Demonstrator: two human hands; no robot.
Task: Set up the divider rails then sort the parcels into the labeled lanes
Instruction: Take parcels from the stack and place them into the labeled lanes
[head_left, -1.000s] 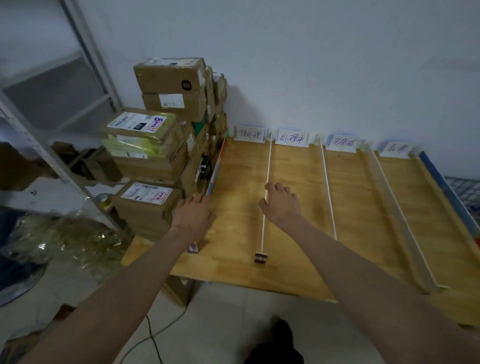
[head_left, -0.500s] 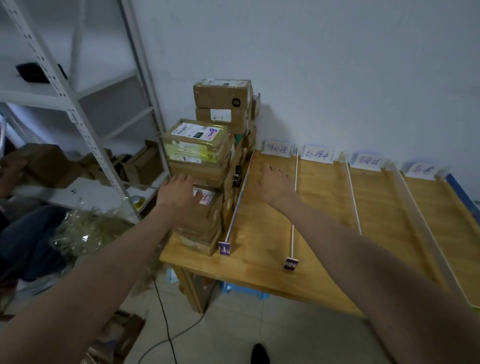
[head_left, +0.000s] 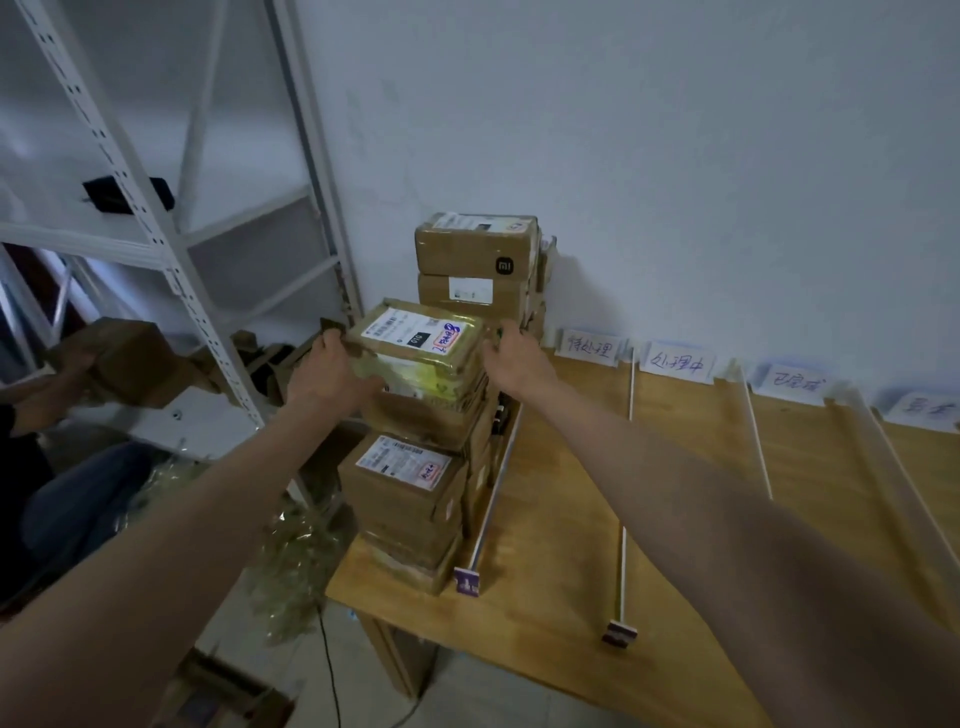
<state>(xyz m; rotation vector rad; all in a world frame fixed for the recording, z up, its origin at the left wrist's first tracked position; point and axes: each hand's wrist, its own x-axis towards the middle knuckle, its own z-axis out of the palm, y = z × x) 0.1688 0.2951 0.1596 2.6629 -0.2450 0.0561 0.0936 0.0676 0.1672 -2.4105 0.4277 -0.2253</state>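
Your left hand and right hand clasp the two short ends of the top parcel on the stack beside the table; it looks stiff and film-wrapped, likely slippery; grip under the edges.

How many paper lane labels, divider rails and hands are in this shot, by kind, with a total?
lane labels: 4
divider rails in view: 4
hands: 2, the left hand and right hand, both gripping the taped parcel
Total: 10
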